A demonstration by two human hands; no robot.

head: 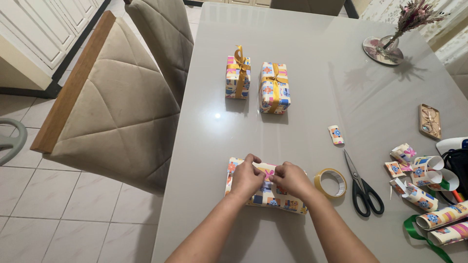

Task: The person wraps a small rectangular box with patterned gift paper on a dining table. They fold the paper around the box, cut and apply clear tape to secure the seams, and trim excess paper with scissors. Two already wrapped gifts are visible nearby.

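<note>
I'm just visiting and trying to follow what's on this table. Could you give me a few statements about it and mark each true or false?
1. Both hands, the left hand and the right hand, rest on the wrapped box at the near edge. True.
2. The two finished gifts farther up the table are tied with green ribbon. False: their ribbon is yellow-gold.
3. The tape roll lies between the wrapped box and the scissors. True.
4. The scissors are held in the right hand. False: they lie on the table, untouched.
5. The vase of dried flowers stands at the far right. True.
</note>
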